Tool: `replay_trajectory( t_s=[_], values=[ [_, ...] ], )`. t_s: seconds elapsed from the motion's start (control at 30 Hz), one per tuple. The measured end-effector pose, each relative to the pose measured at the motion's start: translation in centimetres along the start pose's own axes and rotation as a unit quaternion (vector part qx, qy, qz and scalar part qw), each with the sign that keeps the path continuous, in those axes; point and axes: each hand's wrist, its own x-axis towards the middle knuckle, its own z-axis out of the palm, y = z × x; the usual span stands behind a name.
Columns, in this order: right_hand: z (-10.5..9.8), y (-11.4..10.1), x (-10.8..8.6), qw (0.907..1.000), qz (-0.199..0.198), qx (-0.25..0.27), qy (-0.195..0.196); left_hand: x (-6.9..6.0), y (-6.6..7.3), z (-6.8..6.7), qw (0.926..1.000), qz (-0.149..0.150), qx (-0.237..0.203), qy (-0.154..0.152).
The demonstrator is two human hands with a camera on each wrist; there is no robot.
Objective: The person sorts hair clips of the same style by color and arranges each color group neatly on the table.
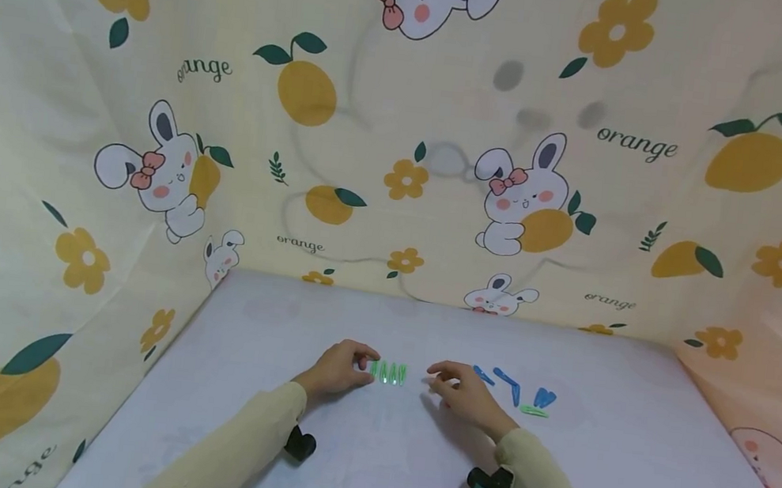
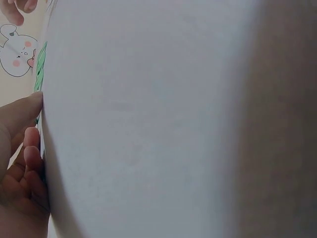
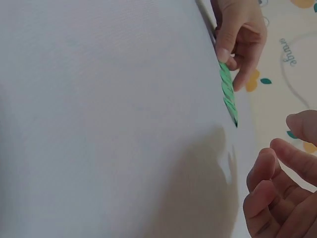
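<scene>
Backdrop, head view: cream printed cloth (image 1: 373,139), standing beyond the fingers and to either side of them; motifs of rabbits, oranges, flowers and the word "orange"; folds and grey shadows. Tabletop (image 1: 368,464): pale, spread beneath and around the fingers, soft shadow below the right hand (image 1: 461,391). Left hand (image 1: 338,370): thumb and finger pinching the leftmost green clip (image 1: 374,369). Row of green clips (image 1: 393,373): side by side, just right of the left fingers, between the hands. Right hand: released, fingers loosely bent, apart from the row. Blue clips (image 1: 545,398): scattered to the right of the right fingers, with a single green clip (image 1: 534,411) near them.

Left wrist view: tabletop filling most of the field; blurred brown band at the far edge from the fingers; strip of cloth, one rabbit, behind the fingers; green seen edge-on at the thumb tip.

Right wrist view: tabletop, broad shadow beside the right fingers; cloth lettered "orange" behind; left fingers at one end of the green row.
</scene>
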Motion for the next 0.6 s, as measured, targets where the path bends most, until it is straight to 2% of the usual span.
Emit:
replay_trajectory(
  t_s=[0.27, 0.6],
  values=[
    [-1.3, 0.4, -1.1, 0.9997, -0.021, -0.001, 0.009, -0.2, 0.0, -0.3, 0.9999, 0.010, 0.001, 0.005],
    [-3.0, 1.3, -2.9, 0.9996, -0.025, 0.004, 0.011, -0.3, 0.1, -0.2, 1.0000, 0.010, -0.002, 0.001]
  ],
)
